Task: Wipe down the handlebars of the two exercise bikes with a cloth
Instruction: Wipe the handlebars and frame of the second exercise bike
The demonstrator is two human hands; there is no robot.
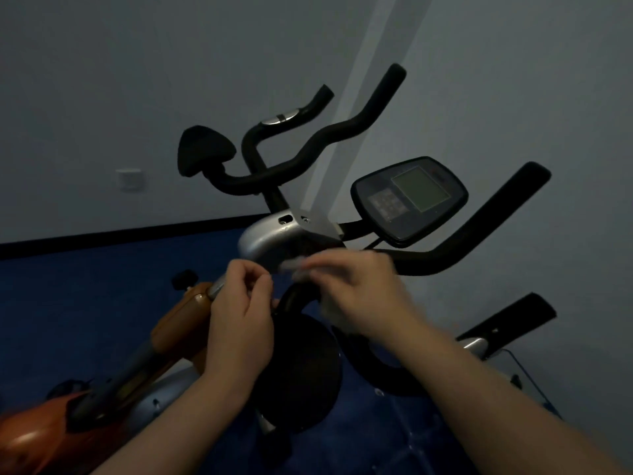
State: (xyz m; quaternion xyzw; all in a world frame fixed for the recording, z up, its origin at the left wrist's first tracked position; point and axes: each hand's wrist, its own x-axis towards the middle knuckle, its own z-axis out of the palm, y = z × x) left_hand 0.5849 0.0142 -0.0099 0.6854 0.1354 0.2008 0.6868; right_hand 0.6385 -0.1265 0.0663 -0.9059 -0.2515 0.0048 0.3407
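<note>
Two exercise bikes stand close together in dim light. The near bike has a black handlebar (479, 231) sweeping up to the right and a dark console (409, 198) with a grey screen. The far bike's black handlebar (342, 128) curves up toward the wall. A pale cloth (296, 267), blurred, sits between my hands over the near bike's curved bar. My right hand (359, 289) grips the cloth. My left hand (245, 299) has its fingers curled, pinching at the cloth's left edge; the contact is blurred.
An orange bike frame (178, 323) runs down to the lower left. A silver housing (274, 238) sits behind my hands. Below them is a black round part (301, 368). Blue floor mat (85, 303), dark baseboard and grey wall with a socket (130, 180) lie behind.
</note>
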